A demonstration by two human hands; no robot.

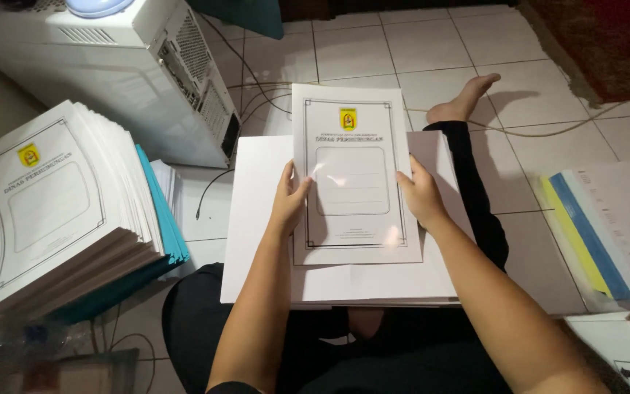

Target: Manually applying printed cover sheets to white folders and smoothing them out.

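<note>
A printed cover sheet (352, 175), white with a thin black border, a small yellow emblem near its far edge and a rounded empty box in the middle, is held upright-facing above a large blank white sheet (257, 219). It is gripped at its left edge by the left hand (290, 198), whose thumb is pressed on the printed face while the fingers are closed behind the paper. Its right edge is clamped in the same way by the right hand (418, 193), thumb on top and fingers underneath. The blank sheet is spread over the person's lap, with a black-clad leg (475, 197) stretched out to the far right and a bare foot (467, 98) resting on the tiled floor (432, 44). To the left, a thick stack of identical covers (60, 204) is seen, with teal folders (162, 219) tucked along its right side. Beyond that stack stands a white appliance (111, 66). At the right edge, paper piles with yellow and blue sheets (585, 233) are laid on the floor.
</note>
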